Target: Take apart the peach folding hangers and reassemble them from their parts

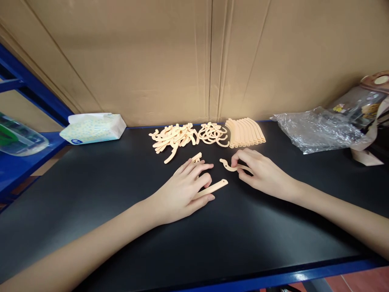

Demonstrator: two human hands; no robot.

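On the black tabletop, my left hand lies palm down over beige plastic pieces. A flat beige bar with a hole near its end runs out between my thumb and bent index finger. Beyond my middle fingers, the end of another beige piece shows; the rest is under the hand. My right hand pinches a curved beige plastic piece between thumb and fingers. Its notched end with a small hole points left, and its other end is partly hidden by my fingers. The two hands are apart.
Behind the hands lie a loose pile of beige arms, a pile of curved hooks and a neat row of beige pieces. A tissue pack is at left, a clear plastic bag at right. Cardboard stands behind.
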